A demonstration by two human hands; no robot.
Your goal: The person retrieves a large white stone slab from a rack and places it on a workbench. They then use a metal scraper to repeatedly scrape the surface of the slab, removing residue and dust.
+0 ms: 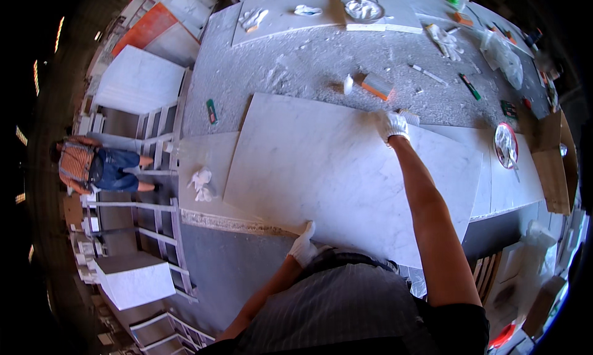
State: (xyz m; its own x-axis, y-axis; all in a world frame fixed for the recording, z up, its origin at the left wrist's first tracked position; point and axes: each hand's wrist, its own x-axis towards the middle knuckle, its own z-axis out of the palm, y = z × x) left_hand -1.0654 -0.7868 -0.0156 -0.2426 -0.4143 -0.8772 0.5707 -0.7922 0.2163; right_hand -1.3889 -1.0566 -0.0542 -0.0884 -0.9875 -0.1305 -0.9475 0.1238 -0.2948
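Touching near edge of veined slab (346, 176), nr side of dusty table (296, 71), w/ gloved L hand (304, 247); can't tell if pinching. Resting gloved R hand (391, 126) at far edge, nr orange-sided block (377, 86); can't tell grip there either.

most fingers of the left hand (302, 249) are hidden, and the apron (327, 309) covers part of the slab (346, 170).

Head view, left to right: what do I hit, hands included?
Person in a striped shirt → small green item → left hand → small white bottle → right hand → dark green stick → red-rimmed bowl → cardboard box. The white slab spans several, so it's left out.
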